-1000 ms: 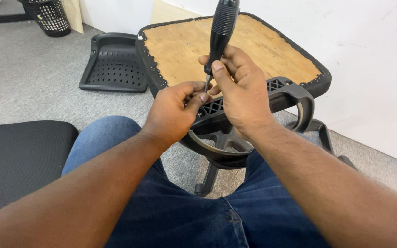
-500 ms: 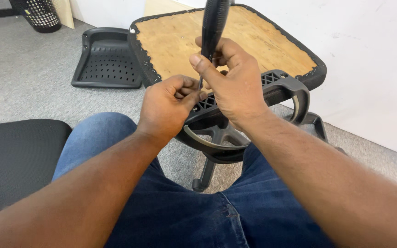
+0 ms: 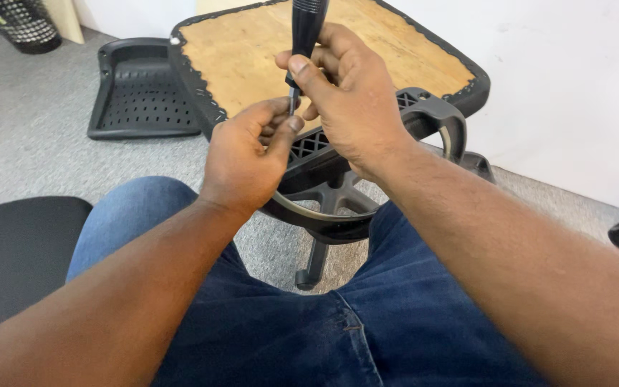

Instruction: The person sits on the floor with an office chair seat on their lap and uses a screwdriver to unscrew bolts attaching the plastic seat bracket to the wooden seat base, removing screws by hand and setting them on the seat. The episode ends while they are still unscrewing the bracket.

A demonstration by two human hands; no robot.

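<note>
My right hand (image 3: 352,107) grips a black-handled screwdriver (image 3: 306,29), held upright with its metal shaft pointing down. My left hand (image 3: 248,158) pinches the screwdriver's tip between thumb and fingers; a small part there is hidden by the fingers. Both hands hover over an upturned office-chair seat (image 3: 252,57) with a bare plywood underside and a black rim. A black plastic armrest bracket (image 3: 431,118) sits at the seat's near edge, just beyond my hands.
A black chair base (image 3: 324,215) with a caster stands between my knees in blue jeans. A black perforated plastic shell (image 3: 137,93) lies on grey carpet at the left. A black cushion (image 3: 8,251) is at my left, a mesh bin (image 3: 23,21) far left, a white wall on the right.
Both hands stay together on the screwdriver with only slight finger shifts. The view has shifted a little, so the seat sits slightly differently in the frame.
</note>
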